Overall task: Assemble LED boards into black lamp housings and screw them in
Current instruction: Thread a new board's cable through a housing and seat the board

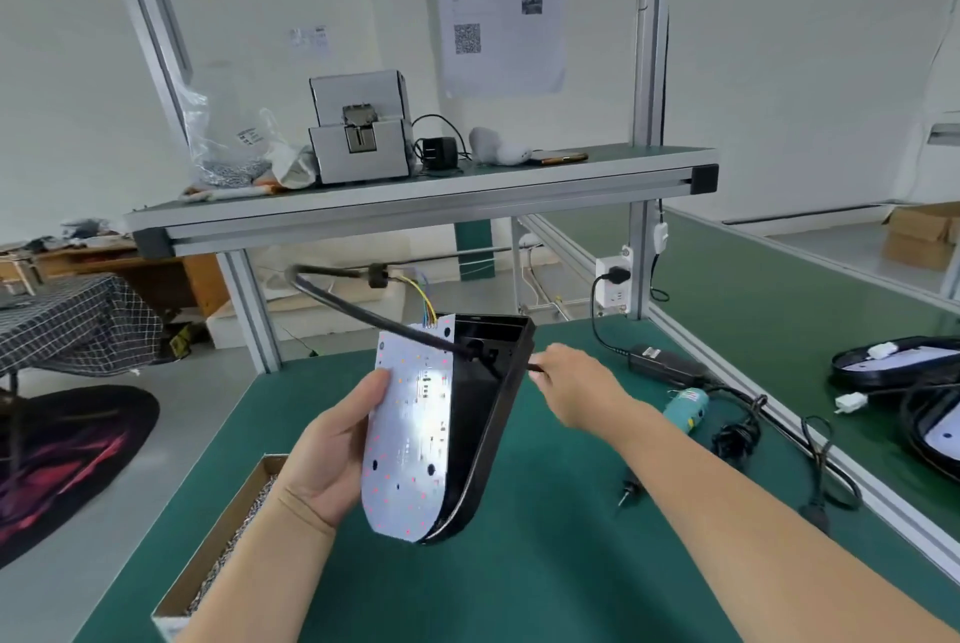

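the left hand [332, 455] holds the led board [410, 429] up above the middle of the green worktop [519, 585], thumb pressed on its white face and fingers curled behind its left edge. the board stands on edge, tilted, its right edge against the open side of the black lamp housing [491, 414], which is also lifted off the mat. the right hand [576, 382] is at the housing's right wall, fingers closed in a pinch on the black cable [358, 312] where it comes out there. the cable passes through the housing, loops up and left, then ends in coloured wires at the board's top edge.

bare mat lies under and in front of both hands. one cardboard box [218, 549] of screws sits at the worktop's near left edge. one teal electric screwdriver [688, 408] lies near the right edge, with one black power adapter [665, 364] beyond it toward the far right corner and cords coiled beside them. an aluminium rail bounds the right edge, and on the adjoining bench past it lie two more housings [893, 362]. a shelf [415, 193] spans above the far edge, carrying one grey screw feeder [358, 133].
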Demonstrator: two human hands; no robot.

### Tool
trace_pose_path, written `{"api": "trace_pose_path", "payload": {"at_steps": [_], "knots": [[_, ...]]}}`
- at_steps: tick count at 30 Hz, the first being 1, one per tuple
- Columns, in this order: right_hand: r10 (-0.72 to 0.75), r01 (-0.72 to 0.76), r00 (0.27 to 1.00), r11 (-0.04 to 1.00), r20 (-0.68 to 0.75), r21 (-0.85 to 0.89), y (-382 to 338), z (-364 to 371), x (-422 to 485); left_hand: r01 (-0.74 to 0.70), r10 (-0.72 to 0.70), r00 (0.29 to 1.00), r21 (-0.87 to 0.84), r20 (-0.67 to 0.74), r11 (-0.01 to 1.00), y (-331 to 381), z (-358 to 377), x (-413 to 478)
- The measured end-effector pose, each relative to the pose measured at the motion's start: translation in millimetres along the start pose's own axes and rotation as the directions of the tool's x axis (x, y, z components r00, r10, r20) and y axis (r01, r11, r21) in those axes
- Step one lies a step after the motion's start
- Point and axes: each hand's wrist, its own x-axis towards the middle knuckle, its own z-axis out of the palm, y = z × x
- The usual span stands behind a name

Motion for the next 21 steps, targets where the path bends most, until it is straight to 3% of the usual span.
{"api": "trace_pose_path", "payload": {"at_steps": [4,9,11,12,14,15,17,19,21], "knots": [[0.192,-0.128,0.969,0.928,0.155,-0.351,31.2,17.0,1.4,-0.037,0.037,0.997,-0.008,-0.062,0.999,3.3,-5.5,-4.5],[0.26,-0.112,0.903,0.91,0.341,-0.399,41.8,12.1,1.7,-0.077,0.085,0.993,0.096,-0.078,0.992,6.7,-4.3,-9.9],[0.217,-0.172,0.956,0.96,0.197,-0.222,31.4,-14.7,5.7,-0.082,0.097,0.993,0.195,-0.069,0.977,7.4,-1.5,-13.5],[0.182,-0.182,0.983,0.983,0.033,-0.013,20.4,-35.2,7.3,-0.087,0.105,0.992,0.235,-0.066,0.968,6.1,0.7,-14.7],[0.131,-0.017,0.967,0.89,-0.22,0.455,-17.4,-82.7,4.3,-0.089,0.115,0.991,0.288,-0.073,0.953,1.0,5.2,-15.6],[0.082,0.09,0.96,0.815,-0.267,0.573,-39.4,-105.6,2.0,-0.084,0.112,0.991,0.313,-0.074,0.946,-2.2,7.6,-15.6],[-0.111,0.223,0.958,0.871,-0.266,0.439,-79.1,-140.8,0.6,-0.075,0.097,0.995,0.384,-0.038,0.921,-8.7,13.7,-15.5],[-0.267,0.276,0.959,0.956,-0.096,0.102,-111.8,-158.7,0.1,-0.071,0.074,0.997,0.443,0.009,0.894,-13.7,20.2,-16.1],[-0.291,0.298,0.954,0.95,0.078,-0.093,-126.7,-165.7,1.3,-0.062,0.055,0.998,0.457,0.028,0.887,-17.0,22.2,-17.2]]}}
